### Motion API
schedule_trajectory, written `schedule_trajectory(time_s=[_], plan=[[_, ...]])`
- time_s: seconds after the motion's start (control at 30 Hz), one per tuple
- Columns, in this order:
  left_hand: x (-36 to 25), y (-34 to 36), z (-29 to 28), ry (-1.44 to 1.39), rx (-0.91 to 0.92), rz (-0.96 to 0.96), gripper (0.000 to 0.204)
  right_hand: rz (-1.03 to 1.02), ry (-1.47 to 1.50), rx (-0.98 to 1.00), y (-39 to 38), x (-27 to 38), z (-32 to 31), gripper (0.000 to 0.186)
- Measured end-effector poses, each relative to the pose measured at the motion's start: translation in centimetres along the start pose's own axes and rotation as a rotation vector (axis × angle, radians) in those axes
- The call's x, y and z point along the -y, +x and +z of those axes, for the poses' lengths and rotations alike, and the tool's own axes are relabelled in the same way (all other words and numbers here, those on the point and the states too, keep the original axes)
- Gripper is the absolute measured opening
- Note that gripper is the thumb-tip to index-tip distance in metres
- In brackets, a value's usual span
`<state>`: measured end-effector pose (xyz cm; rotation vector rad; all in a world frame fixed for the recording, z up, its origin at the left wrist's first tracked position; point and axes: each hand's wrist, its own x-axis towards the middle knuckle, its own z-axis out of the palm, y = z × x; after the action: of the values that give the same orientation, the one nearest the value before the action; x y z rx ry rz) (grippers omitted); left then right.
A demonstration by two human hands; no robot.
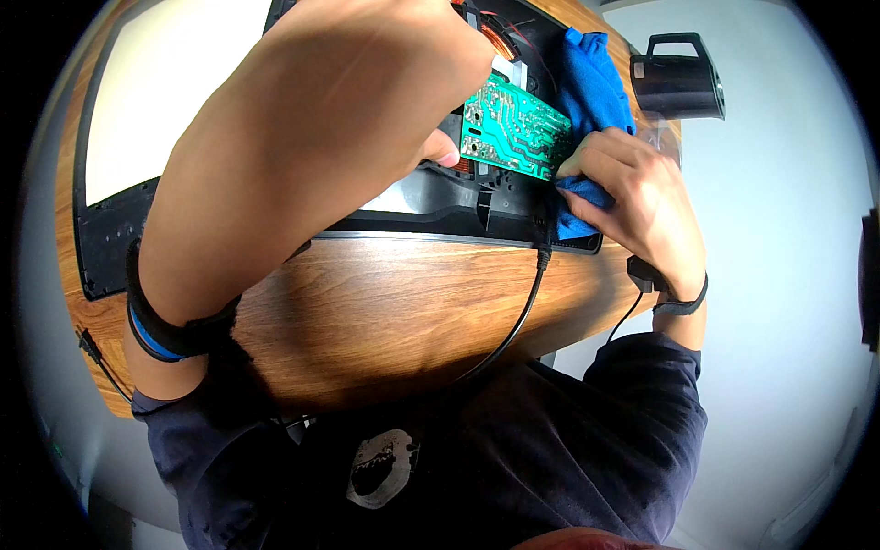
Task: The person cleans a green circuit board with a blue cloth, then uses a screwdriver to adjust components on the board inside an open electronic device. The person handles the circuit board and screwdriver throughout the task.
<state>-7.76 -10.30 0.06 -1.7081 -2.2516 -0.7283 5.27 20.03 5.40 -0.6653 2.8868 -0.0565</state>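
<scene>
Your right hand (637, 188) pinches blue cloth (596, 87) beside the green circuit board (515, 128); cannot tell whether your left hand (438, 73) grips.

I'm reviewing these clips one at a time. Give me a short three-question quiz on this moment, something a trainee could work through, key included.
1. Which of the person's hands has its fingers on the blue cloth?
2. What shows on the upward-facing side of the circuit board?
A) A blank white surface
B) Light traces on green
C) Strips of red tape
3. True or false: in the picture, the black jug is to the left of the circuit board.

Key:
1. The right hand.
2. B.
3. False; the black jug is to the right, near the picture's upper right.
</scene>
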Motion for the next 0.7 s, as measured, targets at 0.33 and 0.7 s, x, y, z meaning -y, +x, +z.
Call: schedule_trajectory(time_s=[0.33,0.7], plan=[[-0.8,1.2,-1.3,0.032,0.176,-0.108,0.040,-0.036,0.037,0.063,-0.3,-1.5,-0.7,0.028],[-0.7,0.6,0.1,0.077,0.075,-0.055,0.045,0.057,0.017,0.067,-1.3,-2.0,0.8,0.028]])
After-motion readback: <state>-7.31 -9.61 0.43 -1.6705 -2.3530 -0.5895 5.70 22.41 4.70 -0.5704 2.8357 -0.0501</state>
